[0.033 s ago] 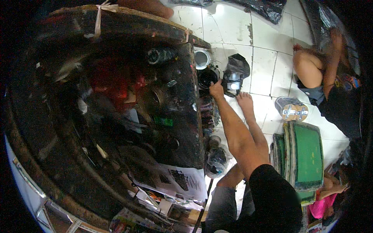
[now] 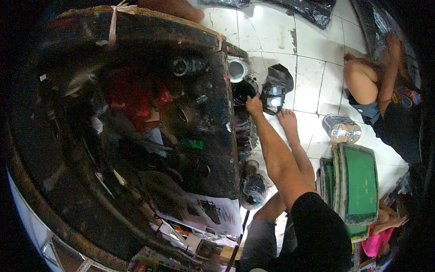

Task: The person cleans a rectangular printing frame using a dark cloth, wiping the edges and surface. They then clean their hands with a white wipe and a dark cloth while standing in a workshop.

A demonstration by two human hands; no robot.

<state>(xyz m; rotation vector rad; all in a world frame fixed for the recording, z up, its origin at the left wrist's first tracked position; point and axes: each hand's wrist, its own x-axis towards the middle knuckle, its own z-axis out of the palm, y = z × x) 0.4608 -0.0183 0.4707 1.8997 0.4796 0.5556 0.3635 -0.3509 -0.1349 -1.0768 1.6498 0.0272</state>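
My right hand [image 2: 254, 105] reaches down beside the dark table, its arm stretched forward and the fingers closed at the near rim of a round black bucket [image 2: 244, 92]. The bucket's inside is dark, and I cannot make out what is in it. Just beyond it stands a round white tub [image 2: 237, 71] with a greyish inside. A crumpled black plastic bag [image 2: 277, 86] lies on the floor to the right of the bucket. My left hand is out of view.
The cluttered dark table [image 2: 215, 149] fills the left, with a printed paper sheet [image 2: 222, 211] hanging over its near edge. Green framed panels [image 2: 360, 183] lean in a stack at right, near plastic-wrapped rolls [image 2: 343, 128]. A seated person [image 2: 362, 81] is at far right; another wears pink [image 2: 376, 242].
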